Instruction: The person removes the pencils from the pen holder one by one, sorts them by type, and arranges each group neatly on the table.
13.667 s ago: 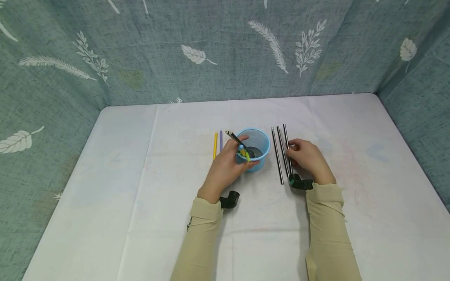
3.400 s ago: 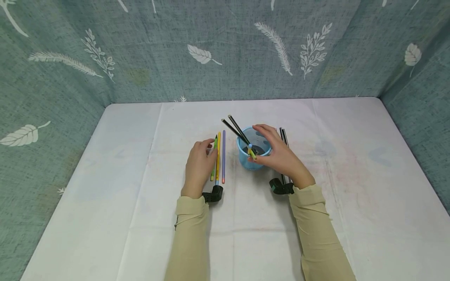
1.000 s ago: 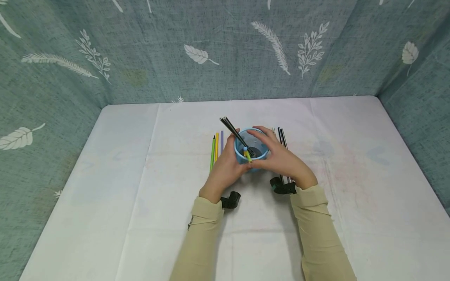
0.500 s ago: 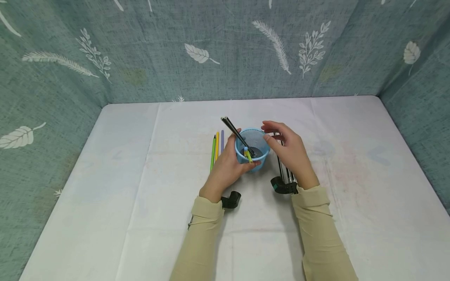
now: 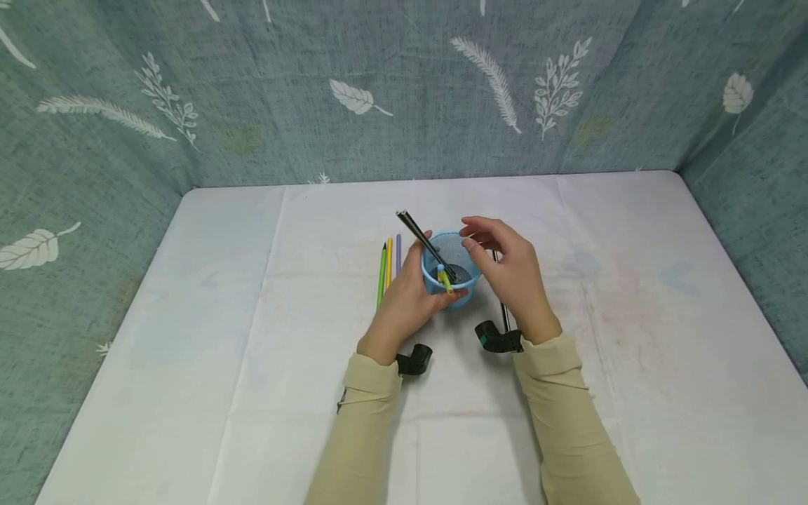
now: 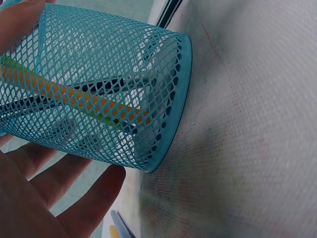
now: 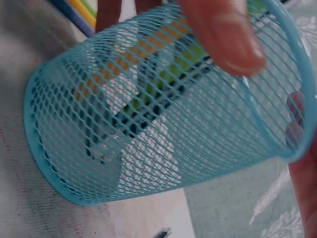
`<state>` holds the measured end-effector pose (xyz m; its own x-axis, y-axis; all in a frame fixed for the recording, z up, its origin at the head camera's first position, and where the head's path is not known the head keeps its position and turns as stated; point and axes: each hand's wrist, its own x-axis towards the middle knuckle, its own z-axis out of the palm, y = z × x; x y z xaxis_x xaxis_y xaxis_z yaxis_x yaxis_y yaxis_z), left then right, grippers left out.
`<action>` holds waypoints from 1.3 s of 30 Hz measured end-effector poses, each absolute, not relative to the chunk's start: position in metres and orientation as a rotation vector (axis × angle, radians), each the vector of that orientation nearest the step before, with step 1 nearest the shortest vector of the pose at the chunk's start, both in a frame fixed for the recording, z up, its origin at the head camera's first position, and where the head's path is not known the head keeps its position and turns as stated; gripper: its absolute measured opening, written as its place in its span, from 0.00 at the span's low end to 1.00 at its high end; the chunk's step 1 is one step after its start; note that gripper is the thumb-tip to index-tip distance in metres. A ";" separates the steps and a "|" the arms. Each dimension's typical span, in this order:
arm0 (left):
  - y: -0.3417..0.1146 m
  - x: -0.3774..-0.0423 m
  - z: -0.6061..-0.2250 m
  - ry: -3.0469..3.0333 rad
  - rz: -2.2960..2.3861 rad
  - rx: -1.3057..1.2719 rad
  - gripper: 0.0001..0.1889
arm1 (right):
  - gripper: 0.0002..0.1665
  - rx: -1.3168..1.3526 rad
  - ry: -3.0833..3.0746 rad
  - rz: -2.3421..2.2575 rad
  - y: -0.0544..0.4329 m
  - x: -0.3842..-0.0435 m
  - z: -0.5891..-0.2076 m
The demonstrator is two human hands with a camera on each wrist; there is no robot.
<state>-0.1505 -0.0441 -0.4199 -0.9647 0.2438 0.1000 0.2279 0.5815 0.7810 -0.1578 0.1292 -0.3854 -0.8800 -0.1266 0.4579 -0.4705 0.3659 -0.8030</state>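
Observation:
My left hand grips the blue mesh pencil cup, thumb on the near side and fingers round the left. In the left wrist view the cup's base is close over the cloth. Two dark pencils lean left out of it; a shorter green pencil and a yellow one stand inside. My right hand hovers at the cup's right rim, fingers loosely bent and holding nothing. Through the mesh in the right wrist view, its fingers show beyond the rim.
Left of the cup, green, yellow and purple pencils lie side by side. Dark pencils lie to the right, mostly hidden under my right hand. A white cloth covers the table; patterned curtain surrounds it.
A green pencil has joined the left row. My left hand went from that row back to the cup; my right hand let go of the cup, drew right, then came slightly back toward its rim.

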 end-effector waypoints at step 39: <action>-0.049 -0.154 -0.422 2.820 1.222 0.648 0.44 | 0.16 0.667 -2.710 0.726 0.100 -0.150 -0.381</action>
